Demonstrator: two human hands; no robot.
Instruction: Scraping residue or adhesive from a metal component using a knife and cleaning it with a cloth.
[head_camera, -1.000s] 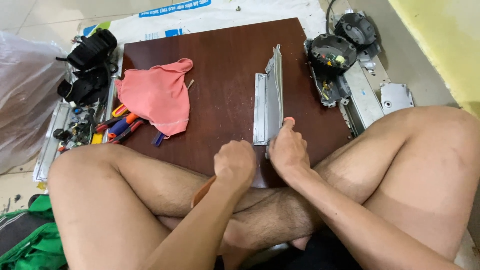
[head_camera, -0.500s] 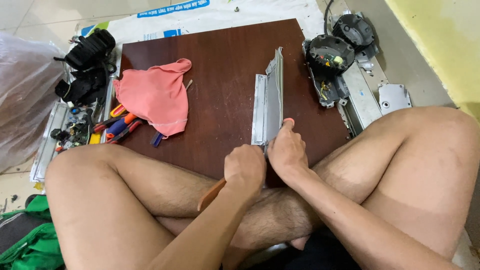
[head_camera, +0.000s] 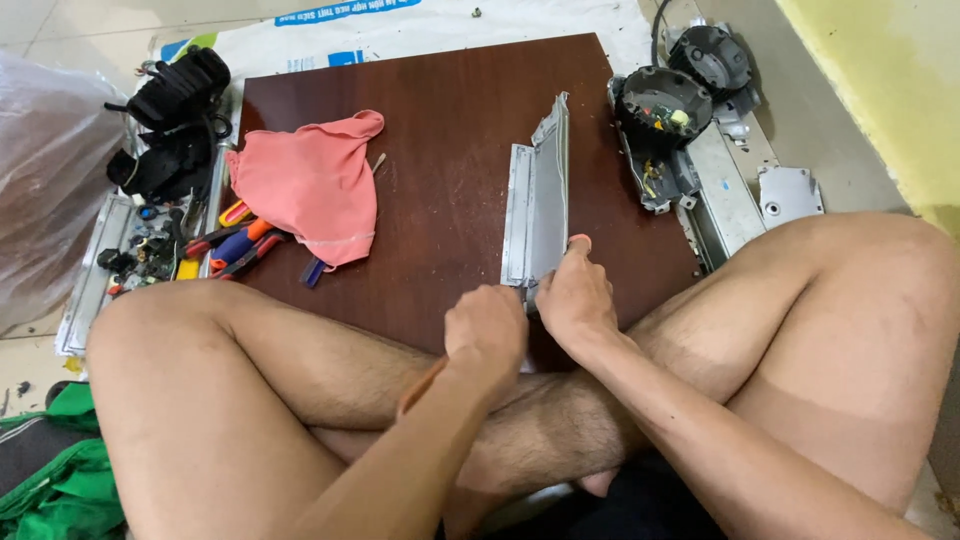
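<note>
Both hands at near end of metal bracket (head_camera: 537, 205) lying on brown board (head_camera: 440, 130): right hand (head_camera: 573, 298) pinching it, left hand (head_camera: 487, 325) fisted against it, hold unclear; work mid-way, bracket still unseparated.

Both hands, left (head_camera: 487, 327) and right (head_camera: 574, 297), grip the near end of a grey metal bracket (head_camera: 538, 200) on a dark wooden board (head_camera: 440, 150).

Your left hand (head_camera: 487, 330) and right hand (head_camera: 574, 297) cover the near end of the metal bracket (head_camera: 537, 205), so you cannot tell how your fingers grip it. Your left knee (head_camera: 180, 330) hides the handles of the screwdrivers (head_camera: 240, 245). The clear plastic bag (head_camera: 45, 170) runs off the left edge. The small parts inside the round black housing (head_camera: 662, 108) are too tiny to make out.
</note>
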